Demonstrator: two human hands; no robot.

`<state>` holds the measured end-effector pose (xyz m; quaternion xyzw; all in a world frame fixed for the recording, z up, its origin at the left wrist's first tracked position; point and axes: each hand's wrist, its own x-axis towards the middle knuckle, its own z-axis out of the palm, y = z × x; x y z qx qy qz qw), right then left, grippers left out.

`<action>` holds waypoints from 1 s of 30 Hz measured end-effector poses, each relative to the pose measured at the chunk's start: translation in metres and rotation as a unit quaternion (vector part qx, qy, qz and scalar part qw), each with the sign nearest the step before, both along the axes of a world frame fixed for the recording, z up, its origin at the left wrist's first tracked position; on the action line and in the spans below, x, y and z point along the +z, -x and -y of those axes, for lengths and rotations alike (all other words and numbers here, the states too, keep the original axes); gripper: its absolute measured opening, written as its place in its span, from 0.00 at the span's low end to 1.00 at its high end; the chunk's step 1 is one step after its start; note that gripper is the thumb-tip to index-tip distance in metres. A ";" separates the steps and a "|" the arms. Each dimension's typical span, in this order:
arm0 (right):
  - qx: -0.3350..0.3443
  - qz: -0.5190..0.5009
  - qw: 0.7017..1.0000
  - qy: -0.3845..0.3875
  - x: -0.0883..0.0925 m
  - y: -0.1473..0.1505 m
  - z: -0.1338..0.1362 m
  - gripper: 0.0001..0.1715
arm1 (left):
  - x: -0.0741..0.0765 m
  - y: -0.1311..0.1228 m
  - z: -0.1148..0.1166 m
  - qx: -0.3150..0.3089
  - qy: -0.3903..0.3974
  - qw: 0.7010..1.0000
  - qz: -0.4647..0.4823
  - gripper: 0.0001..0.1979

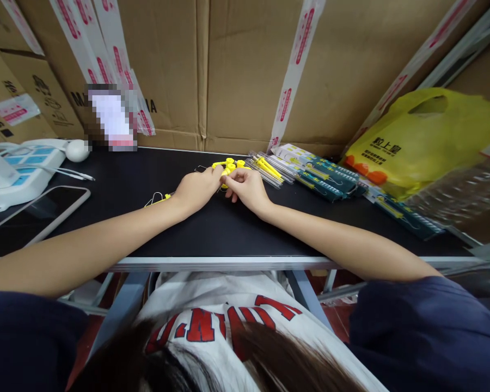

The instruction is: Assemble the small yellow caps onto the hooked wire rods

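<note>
My left hand (200, 188) and my right hand (247, 186) meet over the black tabletop, fingers closed in a pinch. Between their fingertips is a small yellow plastic piece (227, 171), partly hidden by the fingers. Just behind the hands lie more yellow plastic pieces (240, 163), with a thin bent wire (201, 168) at their left. Another yellow piece with a wire loop (158, 198) sits by my left wrist, partly covered. To the right of my right hand are several clear slim tubes and yellow sticks (269, 167).
Teal-and-white packages (330, 177) lie on the right, beside a yellow plastic bag (424, 141) and clear ribbed plastic (461, 190). At left are a phone (36, 215), a power strip (28, 169) and a white round object (77, 151). Cardboard boxes (245, 71) wall the back.
</note>
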<state>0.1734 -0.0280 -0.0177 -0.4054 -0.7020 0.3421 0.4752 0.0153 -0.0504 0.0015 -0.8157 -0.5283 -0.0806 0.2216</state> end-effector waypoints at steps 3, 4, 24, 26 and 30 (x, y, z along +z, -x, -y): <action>-0.004 0.010 0.999 -0.044 0.001 0.001 0.001 0.15 | 0.000 0.000 0.000 -0.004 -0.004 1.000 -0.001 0.20; -0.006 0.010 0.998 -0.059 0.001 0.002 0.001 0.14 | 0.000 -0.001 0.001 -0.006 -0.003 1.000 0.002 0.20; -0.038 0.106 0.982 -0.151 0.004 -0.004 -0.001 0.12 | 0.013 0.000 0.003 0.012 0.032 0.998 0.058 0.18; -0.041 0.121 0.982 -0.141 0.005 -0.004 0.000 0.17 | 0.013 -0.001 0.003 0.022 0.023 0.997 0.067 0.18; -0.030 0.135 0.981 -0.136 0.004 -0.003 0.001 0.24 | 0.011 -0.002 0.004 0.014 0.009 0.998 0.062 0.19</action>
